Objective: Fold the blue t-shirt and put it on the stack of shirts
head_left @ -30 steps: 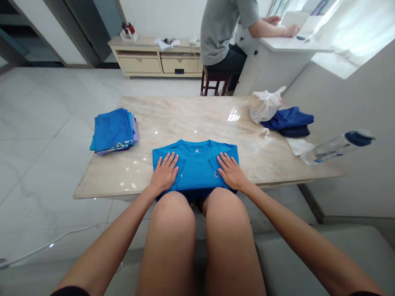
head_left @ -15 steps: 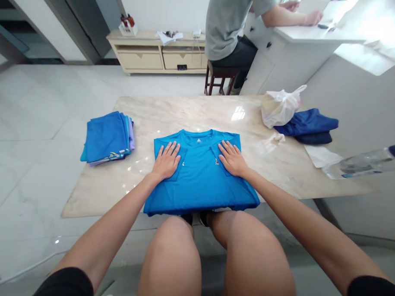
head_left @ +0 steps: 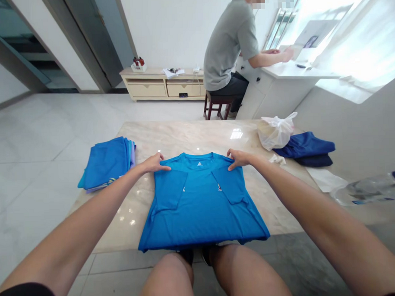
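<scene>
A bright blue T-shirt (head_left: 201, 195) lies front up, neckline away from me, its sleeves folded inward over the chest and its lower part hanging over the table's near edge. At its left shoulder corner is my left hand (head_left: 155, 162), thumb and forefinger apart at the fabric. My right hand (head_left: 238, 158) is at the right shoulder corner in a like pose, thumb on the cloth and forefinger apart. The other fingers of both hands are partly hidden. A stack of folded clothes (head_left: 107, 162) sits on the left of the marble-patterned table (head_left: 171, 134).
At the table's right are a white plastic bag (head_left: 276, 132), dark blue cloth (head_left: 309, 148), crumpled tissue (head_left: 278, 159), white paper (head_left: 326, 179) and a clear bottle (head_left: 369, 188). Beyond, a person (head_left: 228, 45) sits on a stool (head_left: 218, 102) by a white counter; a low cabinet (head_left: 146, 89) stands behind.
Both hands have left the folded sleeves and moved outward and up to the shirt's shoulder corners. The view has tilted upward, showing more of the room.
</scene>
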Motion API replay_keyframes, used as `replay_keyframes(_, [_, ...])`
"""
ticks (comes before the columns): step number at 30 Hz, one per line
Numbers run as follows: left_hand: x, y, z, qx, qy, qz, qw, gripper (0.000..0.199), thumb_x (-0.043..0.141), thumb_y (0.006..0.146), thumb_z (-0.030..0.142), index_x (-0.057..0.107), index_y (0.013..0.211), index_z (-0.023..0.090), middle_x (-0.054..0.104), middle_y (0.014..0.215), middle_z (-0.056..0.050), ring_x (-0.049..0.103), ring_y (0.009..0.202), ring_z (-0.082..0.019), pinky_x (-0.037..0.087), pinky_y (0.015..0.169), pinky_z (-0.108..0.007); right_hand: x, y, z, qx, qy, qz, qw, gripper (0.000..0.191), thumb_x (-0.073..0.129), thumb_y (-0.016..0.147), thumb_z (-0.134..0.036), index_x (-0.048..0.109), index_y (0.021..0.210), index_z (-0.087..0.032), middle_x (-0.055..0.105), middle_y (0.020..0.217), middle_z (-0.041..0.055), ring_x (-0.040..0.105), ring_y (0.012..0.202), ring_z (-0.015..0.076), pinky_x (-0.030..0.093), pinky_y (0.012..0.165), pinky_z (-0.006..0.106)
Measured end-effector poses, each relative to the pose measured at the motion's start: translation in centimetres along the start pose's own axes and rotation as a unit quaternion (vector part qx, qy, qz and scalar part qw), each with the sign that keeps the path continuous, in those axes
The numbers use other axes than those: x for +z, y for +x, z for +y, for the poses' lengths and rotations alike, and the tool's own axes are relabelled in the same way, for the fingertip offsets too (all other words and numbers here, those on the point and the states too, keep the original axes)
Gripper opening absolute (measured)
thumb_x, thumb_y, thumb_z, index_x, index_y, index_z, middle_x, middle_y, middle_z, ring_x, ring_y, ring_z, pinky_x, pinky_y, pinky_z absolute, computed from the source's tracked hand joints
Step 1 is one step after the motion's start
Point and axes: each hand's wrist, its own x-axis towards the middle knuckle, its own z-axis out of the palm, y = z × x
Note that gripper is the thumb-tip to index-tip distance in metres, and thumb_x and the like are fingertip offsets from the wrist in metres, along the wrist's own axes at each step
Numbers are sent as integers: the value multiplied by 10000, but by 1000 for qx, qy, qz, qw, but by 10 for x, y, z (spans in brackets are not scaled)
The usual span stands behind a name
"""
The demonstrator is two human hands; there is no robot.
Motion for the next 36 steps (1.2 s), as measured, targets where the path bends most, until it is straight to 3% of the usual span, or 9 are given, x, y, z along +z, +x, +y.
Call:
replay_keyframes(5, [-3,-10,22,38,52,-67,996,538,906,563,524,794,1001,232,851,1132,-84,771,1114,-355,571,925,-344,-5,-7,-20,10,-84,-56,995,692,966,802,-411,744,1424,-207,782,1404,139,781,1202,343,611,950,367])
replay_keyframes(11, [-22,2,31,48,63,-64,995,289,851,618,468,782,760,226,800,796,-30,746,875,-287,500,749,-310,-26,-15,-23,-4,-122,0,993,424,856,915,-342,813,1308,-187,806,1324,149,765,1181,335,594,945,353])
replay_keyframes(14, [-36,21,31,36,79,-1,996,258,861,652,430,802,801,228,783,772,-19,747,852,-274,498,740,-304,-38,-8,-22,36,-136,89,986,385,846,934,-351,823,1287,-200,796,1339,162,754,1197,351,599,948,367])
replay_keyframes(18, [-50,47,42,4,75,167,983,263,838,774,363,847,967,185,846,953,-51,773,996,-279,561,887,-324,-53,15,-22,82,-88,258,959,293,773,986,-276,818,1258,-175,789,1318,158,741,1213,371,606,1006,443])
replay_keyframes(22, [-61,45,60,19,48,308,950,425,682,1005,438,818,1207,90,842,1202,-63,743,1149,-230,554,1052,-359,-62,30,-18,17,-25,444,896,397,411,1195,-287,715,1310,-59,727,1325,159,655,1326,326,531,1148,510])
replay_keyframes(26, [-50,-14,61,114,41,386,914,417,628,1058,481,790,1086,98,836,1148,-53,746,1138,-217,569,1093,-381,-40,-10,-10,-69,-15,504,861,374,404,1225,-357,666,1315,-106,700,1319,164,596,1357,313,483,1223,542])
replay_keyframes(30, [1,-126,40,127,52,426,894,331,645,1026,492,799,988,202,844,1056,-90,784,1112,-317,568,1118,-550,32,-104,4,-83,-9,499,862,220,560,1120,-330,720,1256,-263,735,1214,114,646,1269,374,528,1169,650])
replay_keyframes(33, [48,-200,14,164,59,343,923,197,624,1006,430,812,1016,373,857,1073,-45,783,1068,-345,576,1085,-606,97,-172,19,-121,-14,441,889,211,556,1045,-271,756,1111,-285,768,1142,101,696,1152,360,557,1109,629])
replay_keyframes(36, [80,-236,-7,207,76,215,951,301,586,912,306,825,1058,417,853,1101,-14,780,1056,-347,607,1000,-596,139,-211,27,-142,-37,321,936,291,553,972,-173,782,1098,-299,792,1130,91,715,1130,348,576,1051,571])
